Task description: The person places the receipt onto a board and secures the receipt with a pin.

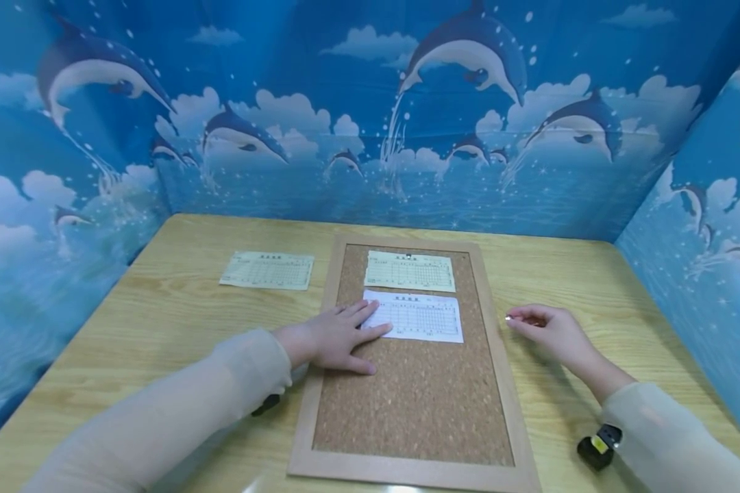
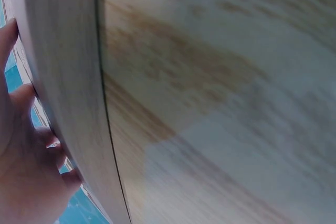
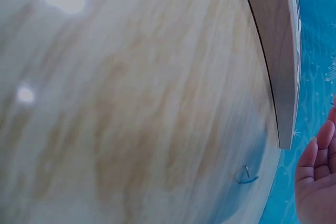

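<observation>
My left hand (image 1: 342, 337) lies with spread fingers on the cork board (image 1: 407, 404), its fingertips resting on the left edge of a white printed slip (image 1: 428, 320). Above that slip, a pale green slip (image 1: 410, 271) is on the board, with a small dark tack at its top edge. Right of the frame, my right hand (image 1: 551, 332) pinches a small shiny thumbtack (image 1: 508, 318) between thumb and forefinger. The right wrist view shows part of this hand (image 3: 317, 177) at the edge. In the left wrist view, the fingers reach over the wooden frame (image 2: 63, 77).
Another pale green slip (image 1: 268, 270) lies on the wooden table (image 1: 179, 308) left of the board. A loose thumbtack (image 3: 247, 177) sits on the table in the right wrist view. A dolphin-print curtain (image 1: 321, 103) closes off the back and sides.
</observation>
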A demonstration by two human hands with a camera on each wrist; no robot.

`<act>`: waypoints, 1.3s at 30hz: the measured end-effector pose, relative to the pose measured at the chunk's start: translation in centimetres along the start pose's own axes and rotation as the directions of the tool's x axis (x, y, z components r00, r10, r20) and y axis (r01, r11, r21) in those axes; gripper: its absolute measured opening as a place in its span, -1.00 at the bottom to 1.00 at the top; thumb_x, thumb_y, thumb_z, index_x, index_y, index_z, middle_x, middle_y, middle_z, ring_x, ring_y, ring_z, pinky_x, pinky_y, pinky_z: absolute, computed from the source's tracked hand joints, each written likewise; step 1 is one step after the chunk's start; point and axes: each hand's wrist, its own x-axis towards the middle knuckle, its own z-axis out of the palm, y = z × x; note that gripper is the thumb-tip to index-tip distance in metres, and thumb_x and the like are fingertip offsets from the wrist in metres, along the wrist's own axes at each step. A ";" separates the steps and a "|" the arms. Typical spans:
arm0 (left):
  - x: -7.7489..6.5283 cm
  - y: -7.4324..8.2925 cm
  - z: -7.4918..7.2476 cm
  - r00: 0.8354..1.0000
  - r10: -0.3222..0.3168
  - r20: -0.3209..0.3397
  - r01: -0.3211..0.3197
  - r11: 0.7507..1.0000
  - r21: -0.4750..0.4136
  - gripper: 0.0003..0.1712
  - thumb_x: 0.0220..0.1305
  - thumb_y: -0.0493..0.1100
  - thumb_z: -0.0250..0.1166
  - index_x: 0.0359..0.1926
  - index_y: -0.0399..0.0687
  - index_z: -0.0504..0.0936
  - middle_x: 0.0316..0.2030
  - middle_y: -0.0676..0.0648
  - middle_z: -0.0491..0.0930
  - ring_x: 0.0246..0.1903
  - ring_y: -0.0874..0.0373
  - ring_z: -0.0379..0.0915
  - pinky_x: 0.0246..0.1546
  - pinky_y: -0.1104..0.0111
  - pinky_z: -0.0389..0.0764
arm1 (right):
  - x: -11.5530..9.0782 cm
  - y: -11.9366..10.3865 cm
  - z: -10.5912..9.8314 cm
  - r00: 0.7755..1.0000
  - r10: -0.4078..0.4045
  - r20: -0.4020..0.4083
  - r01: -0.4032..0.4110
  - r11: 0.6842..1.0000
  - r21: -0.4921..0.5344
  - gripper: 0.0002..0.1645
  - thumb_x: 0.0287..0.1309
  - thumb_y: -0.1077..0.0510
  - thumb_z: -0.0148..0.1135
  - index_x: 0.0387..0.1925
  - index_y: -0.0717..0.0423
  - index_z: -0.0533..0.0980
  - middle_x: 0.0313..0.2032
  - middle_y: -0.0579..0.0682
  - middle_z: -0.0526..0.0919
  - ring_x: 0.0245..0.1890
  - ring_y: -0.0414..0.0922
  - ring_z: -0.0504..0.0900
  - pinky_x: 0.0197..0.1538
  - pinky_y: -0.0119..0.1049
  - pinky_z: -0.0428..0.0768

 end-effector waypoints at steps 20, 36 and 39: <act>0.3 -0.2 -0.4 1.000 -0.004 -0.001 0.004 1.000 0.001 -0.09 0.15 0.53 -0.16 0.44 0.45 -0.21 0.44 -0.05 -0.49 0.40 0.00 -0.57 0.33 0.05 -0.20 | 1.4 -1.8 0.4 0.999 0.018 0.048 -0.020 0.999 0.036 -0.58 0.19 0.00 0.24 -0.08 0.26 0.57 -0.16 0.13 0.62 -0.25 -0.11 0.49 -0.31 -0.38 0.51; 0.1 0.0 -0.3 1.000 0.000 0.011 0.000 1.000 -0.013 -0.09 0.16 0.52 -0.15 0.44 0.42 -0.20 0.44 -0.07 -0.49 0.40 0.01 -0.56 0.33 0.05 -0.19 | 2.1 -2.8 1.1 0.998 0.012 0.065 -0.015 0.999 0.050 -0.64 0.19 0.04 0.23 -0.11 0.24 0.58 -0.21 0.10 0.62 -0.28 -0.09 0.47 -0.33 -0.35 0.51; 0.0 0.0 -0.4 1.000 0.003 0.008 -0.003 1.000 -0.018 -0.09 0.17 0.51 -0.14 0.44 0.42 -0.20 0.44 -0.06 -0.49 0.40 0.01 -0.56 0.33 0.05 -0.20 | 2.2 -3.1 1.1 0.997 0.015 0.071 -0.019 0.999 0.051 -0.64 0.20 0.04 0.22 -0.10 0.24 0.57 -0.20 0.10 0.62 -0.26 -0.07 0.49 -0.30 -0.34 0.52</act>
